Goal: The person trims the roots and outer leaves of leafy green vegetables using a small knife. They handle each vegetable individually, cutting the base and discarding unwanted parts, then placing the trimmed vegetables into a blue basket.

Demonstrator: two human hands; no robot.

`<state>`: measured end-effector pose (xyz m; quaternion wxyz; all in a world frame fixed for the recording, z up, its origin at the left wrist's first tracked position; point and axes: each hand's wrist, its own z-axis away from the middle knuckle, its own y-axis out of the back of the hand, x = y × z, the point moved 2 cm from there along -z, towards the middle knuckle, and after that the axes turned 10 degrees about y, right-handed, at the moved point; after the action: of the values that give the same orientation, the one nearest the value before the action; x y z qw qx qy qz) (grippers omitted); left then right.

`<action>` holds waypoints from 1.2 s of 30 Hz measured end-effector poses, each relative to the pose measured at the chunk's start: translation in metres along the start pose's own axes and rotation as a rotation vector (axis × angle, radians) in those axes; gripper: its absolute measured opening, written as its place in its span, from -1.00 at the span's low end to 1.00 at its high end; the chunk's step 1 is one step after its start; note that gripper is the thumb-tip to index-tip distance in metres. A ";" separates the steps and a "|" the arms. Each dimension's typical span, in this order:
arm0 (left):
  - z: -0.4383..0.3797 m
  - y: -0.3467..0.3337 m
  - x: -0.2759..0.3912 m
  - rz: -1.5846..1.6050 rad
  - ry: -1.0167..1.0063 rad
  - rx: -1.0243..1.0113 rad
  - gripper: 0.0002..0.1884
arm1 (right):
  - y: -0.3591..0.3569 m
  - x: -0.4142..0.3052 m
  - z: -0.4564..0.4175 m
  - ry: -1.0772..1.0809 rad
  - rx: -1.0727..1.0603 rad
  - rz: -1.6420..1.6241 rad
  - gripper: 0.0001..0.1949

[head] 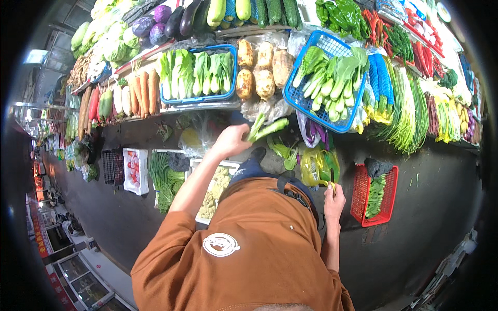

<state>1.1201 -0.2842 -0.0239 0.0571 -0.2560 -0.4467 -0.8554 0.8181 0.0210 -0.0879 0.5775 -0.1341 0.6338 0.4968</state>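
Note:
My left hand (232,140) is closed around a light-green leafy vegetable (264,130), its stalks sticking out to the right below the lotus roots. Low on the right, my right hand (334,198) grips a small yellow-handled tool (332,182), apparently a knife; its narrow dark end points up. Beyond both hands, a blue plastic basket (290,93) of bok choy (336,91) rests tilted on the stall's front edge. To its left are several lotus roots (265,83), then another blue basket (235,74) with upright rows of leafy greens (183,74).
A red crate (393,194) with greens stands on the floor at right. Loose leaves (286,151) and yellow plastic bags (315,165) lie near my feet. At left are a box of cauliflower (216,186), bundled greens (165,182) and a white foam box (136,171). Carrots (142,93) line the stall edge.

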 end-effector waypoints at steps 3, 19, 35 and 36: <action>0.013 0.010 -0.014 0.955 0.102 -0.335 -0.79 | -0.017 -0.014 0.001 0.006 -0.012 -0.024 -0.81; -0.006 0.034 -0.061 2.061 0.014 -0.462 -0.74 | -0.144 -0.165 -0.013 0.270 -0.178 0.005 -0.82; 0.002 0.048 -0.063 2.055 0.334 -0.202 -0.82 | -0.245 -0.276 -0.048 0.805 -0.149 0.140 -0.78; 0.003 0.047 -0.064 2.062 0.315 -0.173 -0.79 | -0.249 -0.276 -0.049 0.806 -0.138 0.158 -0.78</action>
<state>1.1915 -0.3184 -0.0191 0.7980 -0.4016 0.0636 -0.4447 1.0557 -0.2463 0.0247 0.2330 -0.3075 0.7826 0.4886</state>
